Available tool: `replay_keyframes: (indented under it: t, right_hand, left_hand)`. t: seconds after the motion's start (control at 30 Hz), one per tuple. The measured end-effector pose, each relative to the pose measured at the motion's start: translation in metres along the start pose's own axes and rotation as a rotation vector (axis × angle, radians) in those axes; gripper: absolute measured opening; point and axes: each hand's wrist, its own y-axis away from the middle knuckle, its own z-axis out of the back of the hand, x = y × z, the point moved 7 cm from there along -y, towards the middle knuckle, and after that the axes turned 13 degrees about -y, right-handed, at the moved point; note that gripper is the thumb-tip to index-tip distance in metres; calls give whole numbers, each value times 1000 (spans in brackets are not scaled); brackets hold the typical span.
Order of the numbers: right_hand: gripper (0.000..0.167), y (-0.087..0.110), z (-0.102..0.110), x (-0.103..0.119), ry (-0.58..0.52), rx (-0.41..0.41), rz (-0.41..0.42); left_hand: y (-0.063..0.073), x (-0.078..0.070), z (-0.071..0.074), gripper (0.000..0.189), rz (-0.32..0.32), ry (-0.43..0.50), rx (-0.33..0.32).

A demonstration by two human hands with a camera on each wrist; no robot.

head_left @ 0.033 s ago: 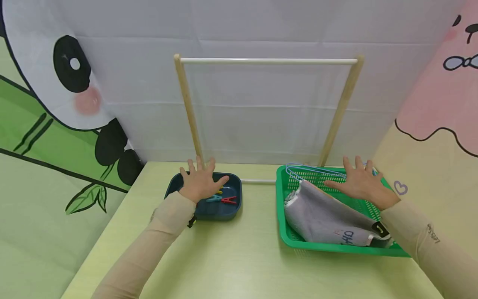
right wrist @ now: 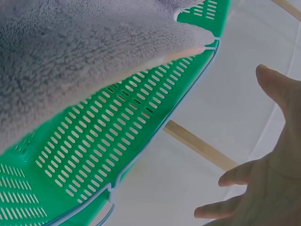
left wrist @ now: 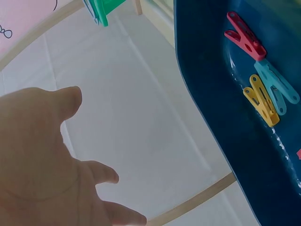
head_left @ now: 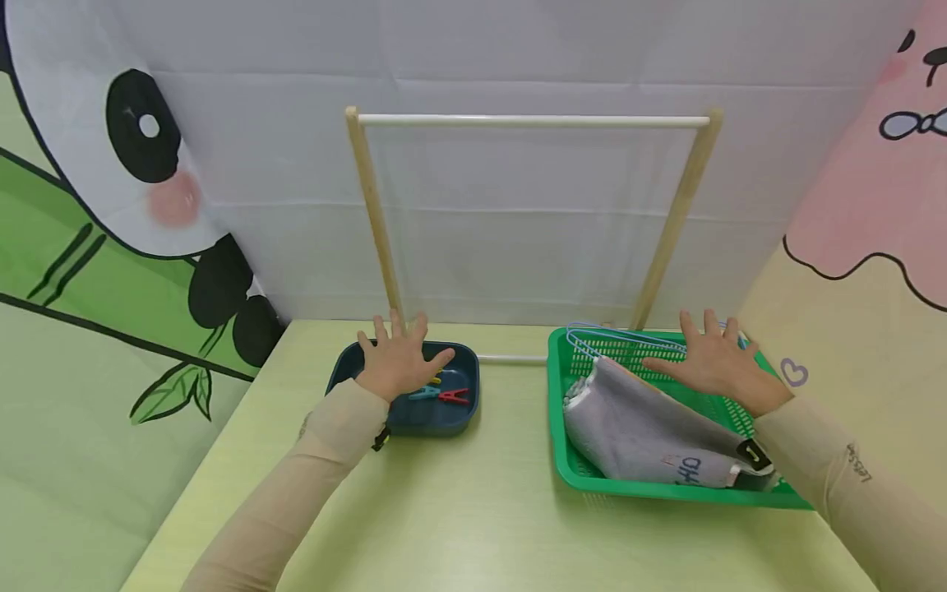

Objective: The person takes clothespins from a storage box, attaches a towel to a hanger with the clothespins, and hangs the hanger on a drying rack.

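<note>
My left hand (head_left: 397, 362) is spread above a dark blue tray (head_left: 444, 423), fingers straight and holding nothing. Inside that tray lie a red clothespin (left wrist: 246, 36), a teal clothespin (left wrist: 276, 84) and a yellow clothespin (left wrist: 262, 101); the hand hides part of the tray in the head view. Over the back right of a green basket (head_left: 558, 427), my right hand (head_left: 713, 362) is likewise spread and holds nothing. A folded grey towel (head_left: 644, 427) lies in the basket. Light blue wire hangers (head_left: 621, 331) rest along the basket's back rim.
Behind both containers stands a rack with wooden posts (head_left: 676, 218) and a white top bar (head_left: 533, 122). A lower white bar (head_left: 518, 359) runs near the tabletop (head_left: 503, 510). A white cloth backdrop (head_left: 518, 271) hangs at the back, with printed cartoon panels to either side.
</note>
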Motion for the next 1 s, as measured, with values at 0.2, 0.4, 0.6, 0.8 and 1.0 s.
replay_keyframes:
  t: [0.2,0.4,0.6,0.8,1.0]
  right_hand:
    - [113,0,-3,1,14,10,5]
    - [112,-2,-5,4,13,14,9]
    - [111,-1,-5,5,12,19,8]
    - [113,-1,-3,3,14,18,-6]
    - [113,-1,-3,3,10,12,-12]
  left_hand:
    - [2,1,-1,85,2,3,5]
    - [0,3,1,84,-2,7,5]
    - [-2,1,-1,86,-8,-10,22]
    - [-4,-1,0,85,-19,12,13]
    - [-4,0,-2,85,-16,41,34]
